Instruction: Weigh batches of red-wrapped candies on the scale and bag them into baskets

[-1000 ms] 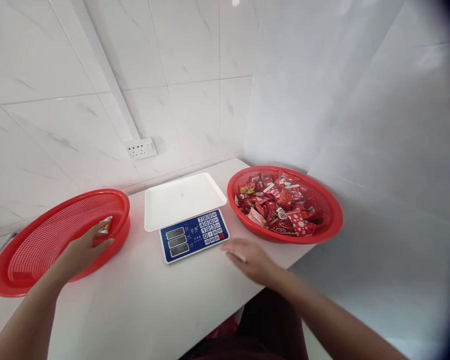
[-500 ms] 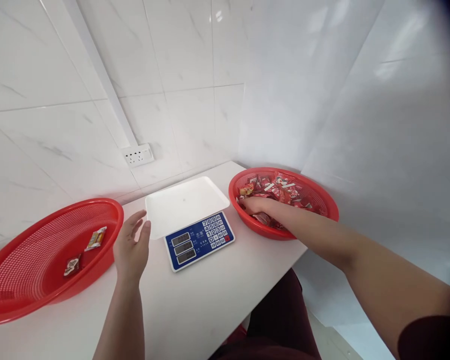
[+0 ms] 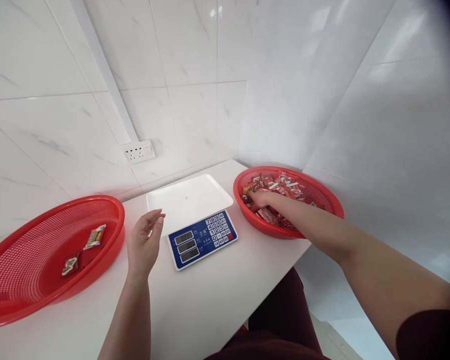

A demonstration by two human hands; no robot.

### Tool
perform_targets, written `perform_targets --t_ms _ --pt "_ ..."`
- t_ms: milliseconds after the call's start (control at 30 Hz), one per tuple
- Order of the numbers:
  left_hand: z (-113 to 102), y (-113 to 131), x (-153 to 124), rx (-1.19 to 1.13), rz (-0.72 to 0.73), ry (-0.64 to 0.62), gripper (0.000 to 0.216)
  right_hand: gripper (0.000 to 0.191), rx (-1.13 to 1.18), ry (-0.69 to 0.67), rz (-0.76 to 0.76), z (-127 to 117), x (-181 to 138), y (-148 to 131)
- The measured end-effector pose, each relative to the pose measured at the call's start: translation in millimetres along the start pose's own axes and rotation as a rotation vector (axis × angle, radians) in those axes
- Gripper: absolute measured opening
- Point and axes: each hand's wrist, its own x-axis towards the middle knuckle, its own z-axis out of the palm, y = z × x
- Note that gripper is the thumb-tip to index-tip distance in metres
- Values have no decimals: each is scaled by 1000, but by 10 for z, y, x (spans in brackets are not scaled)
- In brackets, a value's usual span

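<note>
My right hand reaches into the right red basket, among several small wrapped sweets, mostly red. Its fingers are by an orange-gold packet on the basket's left side; the fingertips are partly hidden, so their grip is unclear. My left hand hovers above the table near the scale's left edge, fingers curved, thumb apart, holding nothing. Between the baskets stands a digital scale with a blue keypad panel and a bare white weighing tray.
The left red basket holds a brown-red wrapped sweet and a yellow-white one. A wall socket sits above the white table. Tiled walls close off the back and right.
My right hand has moved slightly up and away inside the right basket, uncovering packets below it. My left hand has shifted right, toward the scale, its fingers closer together. The view has shifted slightly.
</note>
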Motion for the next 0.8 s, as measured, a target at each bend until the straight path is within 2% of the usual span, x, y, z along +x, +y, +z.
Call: perform_targets --t_ms 200,367,500,600,700,800 --pt "-11 18 -16 0 -12 -37 28 17 -41 -98 11 -20 747 -111" --pt "-22 44 -21 -20 -38 -68 29 9 -60 -91 7 -172 1191 -156" --pt "-15 8 -5 -38 -70 -103 32 10 -39 -11 15 -318 1248 -141" --pt "17 -8 -4 -113 -89 -146 33 10 5 28 7 -344 1235 -229" --pt "87 16 -46 -249 -145 -249 33 9 199 -18 -2 -207 1243 -493" --pt "181 46 -110 -379 -238 -384 39 10 408 -149 -32 116 1245 -894"
